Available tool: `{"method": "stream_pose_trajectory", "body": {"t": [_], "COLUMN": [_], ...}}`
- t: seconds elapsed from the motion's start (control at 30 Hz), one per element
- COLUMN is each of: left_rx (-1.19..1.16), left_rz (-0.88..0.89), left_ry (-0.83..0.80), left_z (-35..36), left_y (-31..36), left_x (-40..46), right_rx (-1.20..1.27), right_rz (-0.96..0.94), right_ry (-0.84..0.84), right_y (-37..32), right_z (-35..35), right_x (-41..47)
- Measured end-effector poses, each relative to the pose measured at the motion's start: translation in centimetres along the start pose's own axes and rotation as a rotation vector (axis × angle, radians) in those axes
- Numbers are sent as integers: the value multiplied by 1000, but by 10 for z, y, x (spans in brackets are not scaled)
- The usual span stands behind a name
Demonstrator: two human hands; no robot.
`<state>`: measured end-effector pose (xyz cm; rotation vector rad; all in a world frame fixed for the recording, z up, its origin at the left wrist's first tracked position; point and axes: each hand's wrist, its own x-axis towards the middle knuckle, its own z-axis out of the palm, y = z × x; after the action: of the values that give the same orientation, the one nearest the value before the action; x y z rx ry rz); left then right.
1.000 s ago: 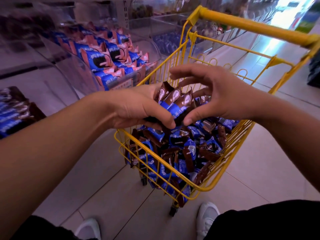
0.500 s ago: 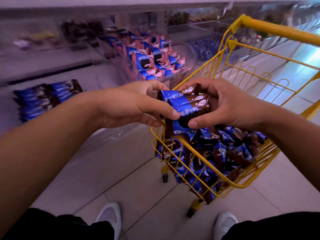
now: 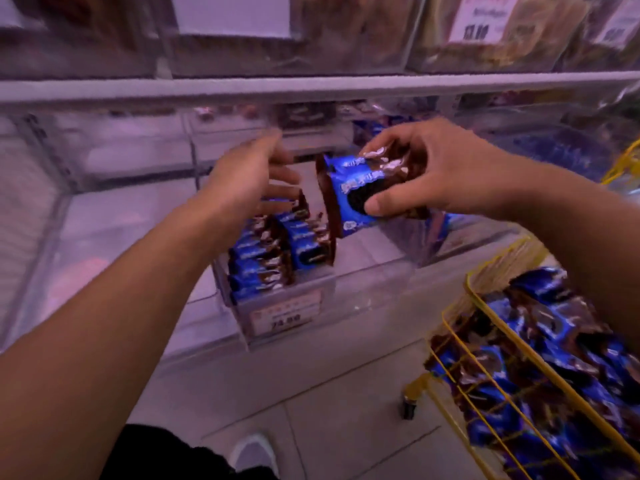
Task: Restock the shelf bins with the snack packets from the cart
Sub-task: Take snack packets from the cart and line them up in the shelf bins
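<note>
1. Stack of snack packets (image 3: 360,192) up at bin height: glossy blue fronts, brown crimped ends, a dark round biscuit printed on the nearest face, white lettering too blurred to read.
2. Clamped in the right hand (image 3: 426,174), thumb pressed on the front packet's lower edge, fingers curled over the top of the bundle.
3. Held on edge, tilted slightly, above the open space of the clear shelf bin (image 3: 374,275).
4. Just left, the left hand (image 3: 249,178) spread wide, fingers straight, gripping nothing, poised over the rows of packets in the bin (image 3: 273,254).
5. Those rows standing upright, same blue and brown wrappers, packed against the bin's left front corner.
6. Price tag (image 3: 287,317) on the bin's front lip, digits smeared.
7. Lower right, yellow wire cart (image 3: 540,368) heaped with more of the same packets.
8. Grey floor tiles (image 3: 311,393) below, one white shoe (image 3: 256,452) at the bottom edge.
</note>
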<state>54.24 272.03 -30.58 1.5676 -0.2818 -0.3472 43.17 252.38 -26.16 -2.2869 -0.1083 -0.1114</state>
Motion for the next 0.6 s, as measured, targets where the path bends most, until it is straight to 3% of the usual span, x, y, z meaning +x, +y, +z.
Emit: {"method": "stream_pose_trajectory", "body": {"t": [0.03,0.1,0.17,0.23,0.33,0.6], "left_rx": [177,670,1063,1267,1447,1565], "left_rz": [73,246,298,228,62,83], "left_ry": [139,197,98,-73,-311,-435], "left_z": [-5,-8,-7,-7,-5,-4], "left_y": [-6,-16,-23,-26,-31,-30], "left_x": [6,12,11,14,17,9], "right_rx": [-90,-280,-351,-354,-425,-692], "right_rz": [23,49,79,112,89,-169], "right_ry": [-64,-193,-333,-458,-534,-504], "right_y": [-1,2,8,14,21,42], "right_z": [5,14,21,28,45,82], "right_x": [15,39,53,62,72,70]}}
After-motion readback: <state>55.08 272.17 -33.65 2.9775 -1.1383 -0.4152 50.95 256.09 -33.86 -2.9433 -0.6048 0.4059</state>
